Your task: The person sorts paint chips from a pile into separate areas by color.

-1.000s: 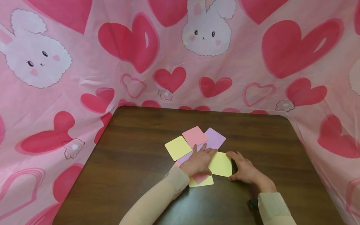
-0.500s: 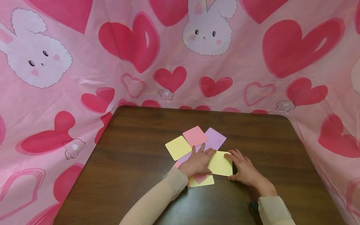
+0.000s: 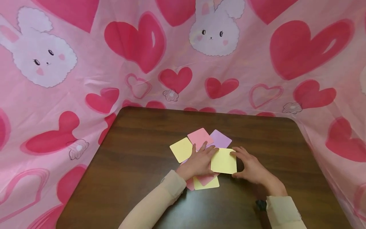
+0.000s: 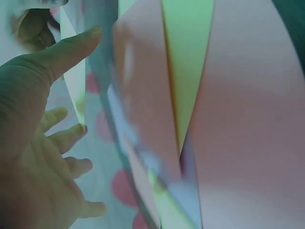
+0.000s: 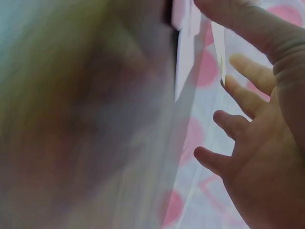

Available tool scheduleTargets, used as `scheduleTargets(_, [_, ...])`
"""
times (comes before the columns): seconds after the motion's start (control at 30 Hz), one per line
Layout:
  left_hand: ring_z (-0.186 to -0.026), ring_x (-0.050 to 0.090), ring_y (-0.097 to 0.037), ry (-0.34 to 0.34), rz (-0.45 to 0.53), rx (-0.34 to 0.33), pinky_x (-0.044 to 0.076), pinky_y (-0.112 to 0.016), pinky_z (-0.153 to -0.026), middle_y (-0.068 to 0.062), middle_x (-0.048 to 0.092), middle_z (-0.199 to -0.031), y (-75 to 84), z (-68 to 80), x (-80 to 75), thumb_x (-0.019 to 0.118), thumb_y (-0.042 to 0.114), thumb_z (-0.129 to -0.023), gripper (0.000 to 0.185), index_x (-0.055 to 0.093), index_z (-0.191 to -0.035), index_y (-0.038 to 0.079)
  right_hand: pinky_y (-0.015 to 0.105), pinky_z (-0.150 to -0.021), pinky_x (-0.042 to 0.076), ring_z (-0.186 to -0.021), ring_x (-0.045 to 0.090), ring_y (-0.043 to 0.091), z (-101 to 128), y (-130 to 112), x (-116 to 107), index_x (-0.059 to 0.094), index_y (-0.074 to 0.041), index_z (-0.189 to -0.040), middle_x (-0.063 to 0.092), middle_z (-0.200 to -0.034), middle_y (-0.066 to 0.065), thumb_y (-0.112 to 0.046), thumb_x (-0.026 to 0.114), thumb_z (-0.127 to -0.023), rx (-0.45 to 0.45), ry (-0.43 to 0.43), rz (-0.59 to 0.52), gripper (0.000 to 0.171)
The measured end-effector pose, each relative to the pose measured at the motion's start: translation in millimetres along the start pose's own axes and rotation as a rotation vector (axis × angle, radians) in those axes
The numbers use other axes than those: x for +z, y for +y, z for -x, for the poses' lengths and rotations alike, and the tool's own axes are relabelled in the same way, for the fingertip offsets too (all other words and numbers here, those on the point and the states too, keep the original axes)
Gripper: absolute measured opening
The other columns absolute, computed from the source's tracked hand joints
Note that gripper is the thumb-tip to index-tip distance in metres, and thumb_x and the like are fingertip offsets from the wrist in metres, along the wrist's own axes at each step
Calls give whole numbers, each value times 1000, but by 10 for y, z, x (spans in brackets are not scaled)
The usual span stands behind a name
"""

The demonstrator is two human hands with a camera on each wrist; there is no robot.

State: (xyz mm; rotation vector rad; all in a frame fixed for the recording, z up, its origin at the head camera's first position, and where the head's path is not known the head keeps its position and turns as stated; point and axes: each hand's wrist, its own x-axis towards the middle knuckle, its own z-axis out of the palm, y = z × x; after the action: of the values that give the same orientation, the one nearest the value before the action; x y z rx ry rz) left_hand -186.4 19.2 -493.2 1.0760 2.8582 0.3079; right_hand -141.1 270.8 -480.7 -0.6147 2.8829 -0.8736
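Between my two hands a yellow square card (image 3: pixel 224 161) with rounded corners is held raised off the tabletop. My left hand (image 3: pixel 198 160) holds its left side, and in the left wrist view the card's edge (image 4: pixel 73 83) lies between thumb and fingers. My right hand (image 3: pixel 253 167) grips the right side, thumb at the lower corner, fingers at the upper one. Under and around the left hand lie flat overlapping cards: a yellow one (image 3: pixel 181 150), a pink one (image 3: pixel 200 136), a purple one (image 3: pixel 221 139), and a lower yellow one (image 3: pixel 211 184) partly under pink. The left hand hides the cluster's middle.
A dark brown wooden table (image 3: pixel 137 143) carries the cards. Pink cloth (image 3: pixel 246 63) printed with hearts and rabbits hangs behind and at the sides. A dark band (image 3: pixel 260 205) shows at the right wrist.
The yellow card between my hands has risen off the table, and both hands have moved up with it. The cards underneath stay put; the head view has shifted slightly.
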Motion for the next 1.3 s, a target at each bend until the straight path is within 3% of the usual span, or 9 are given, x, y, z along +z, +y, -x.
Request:
scheduleTargets(0.17, [-154,17,-35,-22,125,-67,21,-72,-111,1,35,-162,-330,187,-354,88,47,-74,101,36,-156,22,67,-108,34,-145,31,48,-350,-258,-18,59,-2,-136,41,-155,19,-24,95,-69,-102,0,-13,79])
scheduleTargets(0.37, [-153,17,-37,-41,217,-170,21,-72,-111,-2,36,-162,-810,541,-768,90,38,-73,99,39,-155,21,64,-109,34,-144,37,40,-850,-669,105,63,-5,-132,45,-152,17,-33,92,-72,-233,-10,27,72])
scheduleTargets(0.53, [-152,16,-43,-78,268,-270,19,-74,-110,-3,41,-158,-1158,802,-1006,94,26,-69,100,40,-153,19,62,-111,30,-145,36,35,-1215,-1003,314,65,-11,-133,46,-152,11,-45,88,-74,-252,-59,62,72])
scheduleTargets(0.63, [-151,16,-44,-95,277,-333,17,-75,-110,-4,44,-155,-1348,943,-1072,95,20,-67,100,42,-152,19,61,-111,30,-143,39,29,-1403,-1202,485,65,-15,-133,47,-151,9,-54,84,-75,-251,-85,117,73])
scheduleTargets(0.77, [-152,17,-43,-118,277,-408,14,-76,-111,-7,48,-152,-1538,1145,-1027,95,15,-66,99,44,-150,20,60,-107,35,-138,44,27,-1558,-1429,754,66,-14,-132,48,-149,12,-57,82,-76,-272,-124,169,72])
scheduleTargets(0.97, [-151,19,-42,-143,289,-490,17,-76,-109,-9,49,-152,-1651,1407,-784,95,8,-64,100,45,-149,22,53,-103,44,-133,49,29,-1598,-1580,1123,67,-13,-131,50,-145,13,-59,80,-78,-288,-185,215,71])
scheduleTargets(1.2, [-150,20,-44,-141,327,-565,19,-78,-107,-12,46,-153,-1690,1626,-588,94,1,-61,103,45,-149,24,74,-104,30,-138,41,40,-1538,-1678,1455,68,-19,-129,51,-144,9,-63,80,-76,-249,-201,249,70])
scheduleTargets(1.3, [-150,21,-44,-138,326,-589,18,-79,-106,-15,46,-153,-1708,1707,-560,94,-2,-60,104,46,-149,23,78,-102,27,-139,40,42,-1529,-1740,1543,68,-20,-129,51,-144,8,-65,79,-75,-249,-205,264,71])
